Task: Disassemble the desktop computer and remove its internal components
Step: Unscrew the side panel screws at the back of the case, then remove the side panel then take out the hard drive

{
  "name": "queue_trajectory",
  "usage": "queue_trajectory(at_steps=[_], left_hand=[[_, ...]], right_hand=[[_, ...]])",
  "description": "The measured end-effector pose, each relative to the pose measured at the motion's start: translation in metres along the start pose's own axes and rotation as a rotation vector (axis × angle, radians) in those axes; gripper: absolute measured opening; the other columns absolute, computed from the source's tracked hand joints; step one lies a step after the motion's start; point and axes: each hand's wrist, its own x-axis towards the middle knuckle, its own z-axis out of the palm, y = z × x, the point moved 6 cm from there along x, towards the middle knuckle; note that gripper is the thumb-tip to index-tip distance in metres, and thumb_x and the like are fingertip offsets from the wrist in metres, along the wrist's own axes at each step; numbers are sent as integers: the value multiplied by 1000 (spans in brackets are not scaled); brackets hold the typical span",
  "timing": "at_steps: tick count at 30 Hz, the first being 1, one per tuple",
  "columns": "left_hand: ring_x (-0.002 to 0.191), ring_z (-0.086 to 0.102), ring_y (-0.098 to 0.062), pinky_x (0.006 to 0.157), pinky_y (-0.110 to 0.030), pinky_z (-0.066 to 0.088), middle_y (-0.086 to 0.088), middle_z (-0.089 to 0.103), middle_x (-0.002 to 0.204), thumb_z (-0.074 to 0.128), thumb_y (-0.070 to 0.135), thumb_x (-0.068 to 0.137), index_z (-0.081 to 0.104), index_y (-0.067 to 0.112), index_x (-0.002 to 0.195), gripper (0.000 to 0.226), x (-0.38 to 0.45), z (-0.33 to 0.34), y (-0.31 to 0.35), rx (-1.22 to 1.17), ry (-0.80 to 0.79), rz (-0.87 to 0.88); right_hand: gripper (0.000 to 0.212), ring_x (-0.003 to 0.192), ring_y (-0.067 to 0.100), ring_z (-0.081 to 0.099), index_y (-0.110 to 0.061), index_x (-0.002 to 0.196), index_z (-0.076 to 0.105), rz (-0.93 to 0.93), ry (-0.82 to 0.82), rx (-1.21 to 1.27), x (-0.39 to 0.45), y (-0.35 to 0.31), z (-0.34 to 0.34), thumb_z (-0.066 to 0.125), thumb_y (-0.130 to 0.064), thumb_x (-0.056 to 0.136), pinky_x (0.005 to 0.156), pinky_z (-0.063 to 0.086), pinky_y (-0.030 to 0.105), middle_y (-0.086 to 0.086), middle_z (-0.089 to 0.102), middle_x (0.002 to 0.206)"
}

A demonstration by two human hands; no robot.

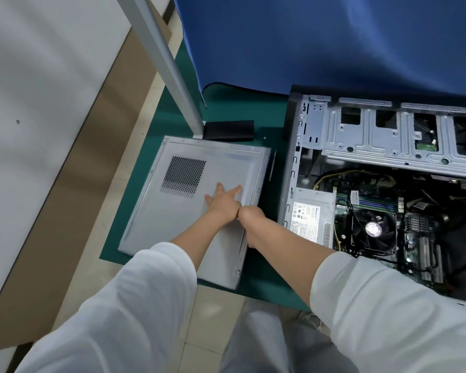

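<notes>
Grey metal side panel [199, 208] at frame centre-left, left hand [222, 201] flat, fingers spread on it; right hand [249, 224] curled over its edge, grip unclear, beside open computer case [388, 184]

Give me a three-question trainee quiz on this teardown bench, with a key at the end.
1. True or false: the side panel is still fitted to the computer case.
2. Which hand lies flat on top of the panel? A) left hand B) right hand C) neither
3. Fill in: the fan inside the case sits just to the ____ of the power supply in this view.

Key
1. False: it lies flat on the green mat, beside the open case.
2. A; the right hand grips the panel's near right edge.
3. Right.
</notes>
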Motion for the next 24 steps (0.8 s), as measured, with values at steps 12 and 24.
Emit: queue_trajectory(at_steps=[12, 24], left_hand=[[141, -11, -46, 117, -44, 11, -4, -20, 157, 33, 4, 96, 7, 41, 150, 70, 13, 7, -5, 181, -33, -5], [136, 29, -38, 110, -40, 26, -19, 35, 145, 42, 18, 95, 45, 16, 138, 44, 25, 19, 8, 75, 88, 83]], right_hand=[[43, 118, 28, 46, -3, 141, 36, 44, 12, 86, 5, -8, -3, 29, -22, 103, 96, 38, 34, 13, 53, 123], [37, 110, 0, 49, -16, 131, 53, -1088, 241, -562, -67, -72, -65, 39, -12, 97, 94, 27, 3, -1, 50, 134]])
